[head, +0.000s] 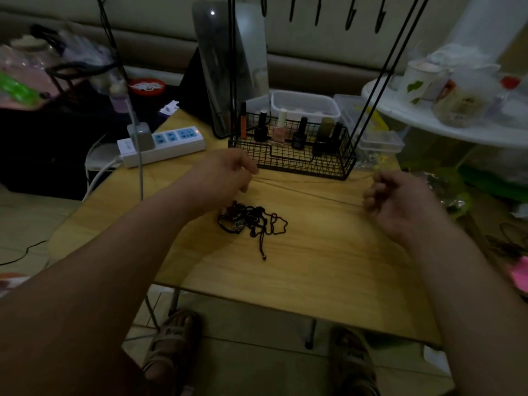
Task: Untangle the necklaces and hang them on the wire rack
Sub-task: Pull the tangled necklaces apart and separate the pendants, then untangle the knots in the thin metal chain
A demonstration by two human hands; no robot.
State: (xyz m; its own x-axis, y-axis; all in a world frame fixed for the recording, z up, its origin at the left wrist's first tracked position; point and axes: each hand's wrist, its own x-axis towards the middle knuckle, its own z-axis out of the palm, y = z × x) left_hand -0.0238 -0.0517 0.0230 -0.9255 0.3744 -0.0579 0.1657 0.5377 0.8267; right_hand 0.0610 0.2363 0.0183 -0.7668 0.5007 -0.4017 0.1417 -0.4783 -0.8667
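Thin necklace (pixel 311 193), apparently taut, spans left hand (pixel 225 175) to right hand (pixel 400 201)

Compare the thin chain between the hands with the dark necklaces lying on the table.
The thin chain is pale and pulled straight between the left hand and right hand; the dark necklaces lie bunched and tangled on the table, untouched. Neither hangs on the rack yet.

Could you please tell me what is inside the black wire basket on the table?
Nail polish bottles stand upright inside the wire basket: black ones, a pink one, an olive one. What lies behind them is covered.
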